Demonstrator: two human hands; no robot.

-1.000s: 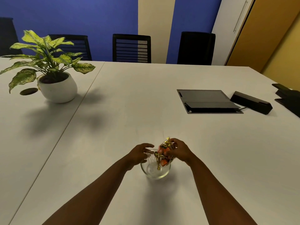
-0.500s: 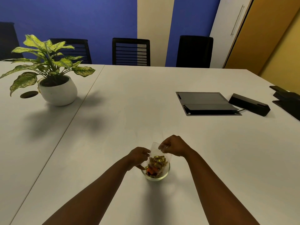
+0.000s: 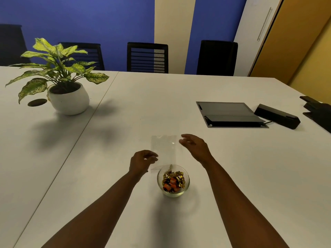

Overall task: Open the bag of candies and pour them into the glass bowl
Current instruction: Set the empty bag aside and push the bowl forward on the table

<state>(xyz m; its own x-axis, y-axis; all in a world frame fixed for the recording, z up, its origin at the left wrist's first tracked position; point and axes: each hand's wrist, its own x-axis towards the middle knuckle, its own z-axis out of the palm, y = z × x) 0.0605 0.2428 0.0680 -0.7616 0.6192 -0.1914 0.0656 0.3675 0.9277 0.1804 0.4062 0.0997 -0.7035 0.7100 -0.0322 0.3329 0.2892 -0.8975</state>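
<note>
The pour looks done — the wrapped candies [image 3: 172, 181] fill the glass bowl [image 3: 173, 191] near the person, while the left hand [image 3: 142, 161] seemingly pinches the empty clear bag [image 3: 163, 149] just beyond it and the right hand [image 3: 195, 146] hovers beside it, fingers spread.

From my seat the clear bag [image 3: 163, 149] is so transparent and blurred that I can't tell whether the left hand [image 3: 141, 161] pinches it or only touches its edge; its lower end fades out behind the glass bowl [image 3: 173, 180]. The right hand [image 3: 196, 147] is smeared at the fingers [image 3: 184, 140]. I can't count the candies [image 3: 172, 181]. The dark objects [image 3: 318, 111] at the right edge are cut off.
</note>
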